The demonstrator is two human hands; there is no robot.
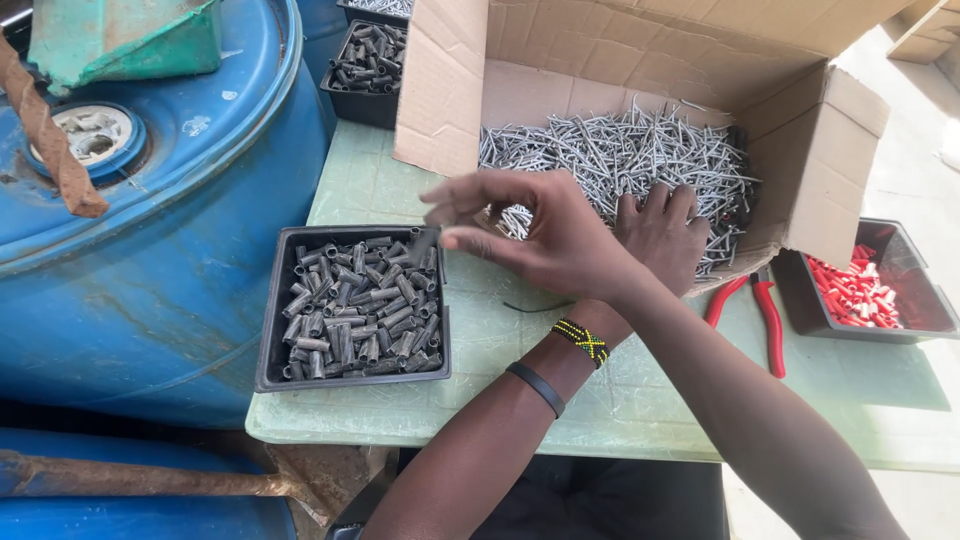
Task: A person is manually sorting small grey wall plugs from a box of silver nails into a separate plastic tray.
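Right now your right hand (pixel 545 235) crosses over and pinches a small grey sleeve (pixel 425 243) above the black tray of sleeves (pixel 275 300) on the counter (pixel 370 185), while your left hand (pixel 662 232) rests open, fingers spread, on the nails (pixel 620 155) in the cardboard box (pixel 445 90).

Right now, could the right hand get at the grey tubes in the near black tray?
Probably yes. The right hand hangs just over the black tray's far right corner, and nothing covers the grey tubes. Its grip seems to pinch a small grey piece.
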